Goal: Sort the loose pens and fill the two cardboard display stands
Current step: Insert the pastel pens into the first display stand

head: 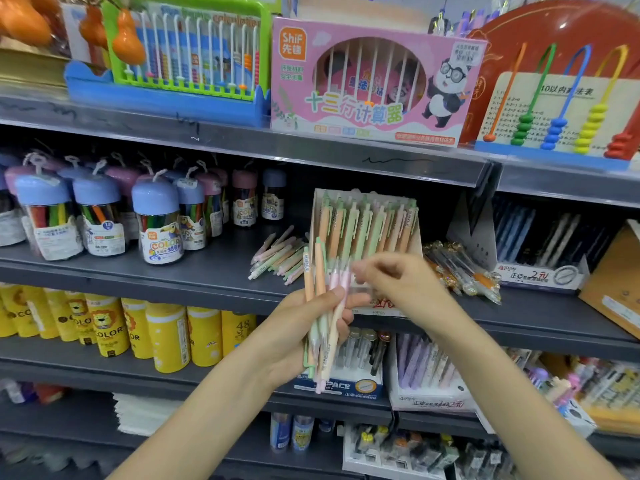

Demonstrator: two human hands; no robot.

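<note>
My left hand (304, 327) grips a bunch of pastel pens (320, 271), orange, green and pink, held upright in front of the middle shelf. My right hand (391, 277) hovers just right of the bunch with its fingers curled toward the pink pens; motion blur hides whether it pinches one. Behind the hands a white cardboard display stand (320, 202) holds several orange and green pens standing in rows. A pile of loose pastel pens (278, 258) lies on the shelf to the left of the stand. A second stand (540, 273) with dark pens sits further right.
Clear-wrapped pens (464, 271) lie on the shelf right of the stand. Blue-capped colour-pen tubs (157, 223) fill the shelf's left side. A brown cardboard box (613, 282) sits at the right edge. Abacus toys (370, 81) stand on the shelf above, and yellow tubes (166, 334) and pen boxes sit below.
</note>
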